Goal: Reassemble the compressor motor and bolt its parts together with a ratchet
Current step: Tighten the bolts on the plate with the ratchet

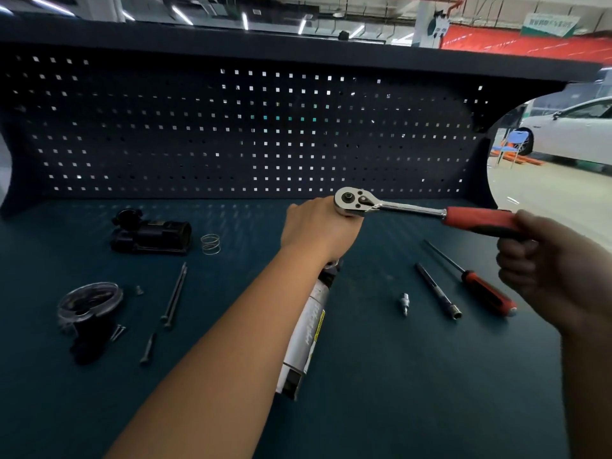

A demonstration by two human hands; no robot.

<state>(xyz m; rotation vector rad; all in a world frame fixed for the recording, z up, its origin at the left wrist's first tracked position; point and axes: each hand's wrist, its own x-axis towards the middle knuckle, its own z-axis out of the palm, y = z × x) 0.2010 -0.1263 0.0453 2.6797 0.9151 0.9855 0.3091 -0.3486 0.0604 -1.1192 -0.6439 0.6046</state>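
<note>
On the dark blue bench (364, 409), backed by a perforated pegboard (231, 127): one compressor motor (306, 329), a silver cylinder with a printed label. It stands tilted near the bench's middle, mostly hidden under the person's forearm. The left hand (318, 226) is closed over the motor's upper end, clasping it. One ratchet (414, 210), chrome head and red grip, sits directly above that hand, its head touching the knuckles and its handle running out to the right. The right hand (546, 263) is clenched around the end of the red grip. To the left: a black housing (150, 235), a wire spring (210, 244) just beside it, two long bolts (175, 293) lying together, and a clear round cover (89, 299). To the right: a small socket adapter (404, 303), an extension bar (437, 293), and a red-handled screwdriver (477, 283) lying flat. Beyond the bench's right end: a white car (576, 130).
</note>
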